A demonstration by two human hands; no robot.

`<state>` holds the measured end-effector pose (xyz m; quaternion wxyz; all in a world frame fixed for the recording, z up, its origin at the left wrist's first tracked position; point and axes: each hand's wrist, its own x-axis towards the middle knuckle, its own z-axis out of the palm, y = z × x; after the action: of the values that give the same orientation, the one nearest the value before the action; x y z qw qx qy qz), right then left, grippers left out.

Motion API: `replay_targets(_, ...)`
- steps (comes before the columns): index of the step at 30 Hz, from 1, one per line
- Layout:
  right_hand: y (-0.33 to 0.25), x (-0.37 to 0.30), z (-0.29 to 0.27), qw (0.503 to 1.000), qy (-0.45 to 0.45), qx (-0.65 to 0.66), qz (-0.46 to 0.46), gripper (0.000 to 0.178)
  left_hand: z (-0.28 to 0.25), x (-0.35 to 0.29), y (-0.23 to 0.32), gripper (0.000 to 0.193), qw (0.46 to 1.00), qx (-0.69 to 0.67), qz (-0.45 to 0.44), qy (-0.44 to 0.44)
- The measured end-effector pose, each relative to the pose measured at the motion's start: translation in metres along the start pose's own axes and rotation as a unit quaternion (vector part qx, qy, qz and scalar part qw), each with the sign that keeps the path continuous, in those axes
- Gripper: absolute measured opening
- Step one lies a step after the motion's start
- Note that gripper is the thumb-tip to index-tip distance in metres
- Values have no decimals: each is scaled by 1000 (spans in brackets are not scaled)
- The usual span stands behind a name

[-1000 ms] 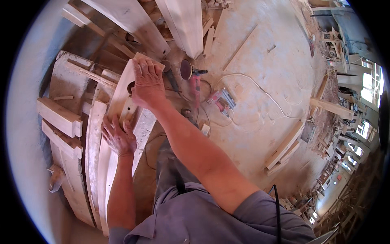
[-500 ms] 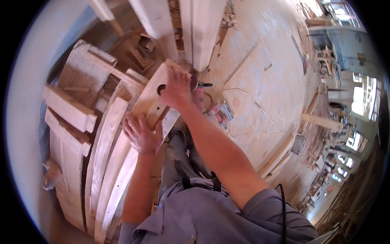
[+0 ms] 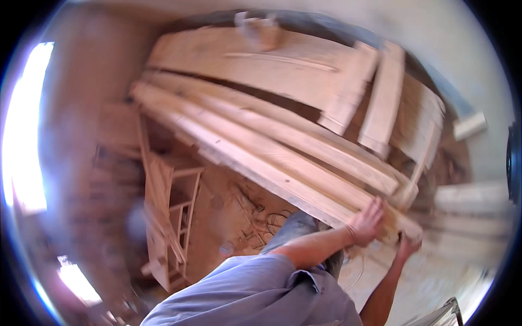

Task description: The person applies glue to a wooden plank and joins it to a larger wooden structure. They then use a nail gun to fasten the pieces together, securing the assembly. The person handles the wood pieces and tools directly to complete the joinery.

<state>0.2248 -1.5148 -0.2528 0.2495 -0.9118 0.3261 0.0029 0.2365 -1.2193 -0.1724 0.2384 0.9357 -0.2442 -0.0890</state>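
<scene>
A pale wooden beam point(image 3: 401, 219) lies along the near side of a bench stacked with long timbers, its right end under my hands. My left hand point(image 3: 368, 221) rests on top of the wood with its fingers stretched out, slightly smeared by motion. Around the beam's right end is my right hand point(image 3: 408, 247), closed on it beside a dark spot that looks like a hole. The underside of the end and some of my right fingers are hidden. Long planed beams point(image 3: 261, 157) run away to the left from my hands.
Two short thick boards point(image 3: 383, 103) lie across the far side of the stack. A wide plank point(image 3: 206, 57) carries a thin strip and a blurred whitish object point(image 3: 258, 31). On the floor at left stands a wooden frame point(image 3: 163, 217). Cords point(image 3: 277, 218) lie beneath the bench.
The view has swung far to the left, so the stack now spans the middle and my hands appear at the lower right. Both hands stay at the beam's end; my right hand sits around its tip.
</scene>
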Motion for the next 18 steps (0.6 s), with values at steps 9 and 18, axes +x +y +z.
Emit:
replay_targets(9, 4, 36, -9, 974, -79, 199, -77, 87, -19, -5, 4, 75, 999, -20, -15, 42)
replay_targets(18, -19, 49, -54, 812, -413, 389, 138, 63, -27, -44, 25, 82, 951, -89, -127, 266)
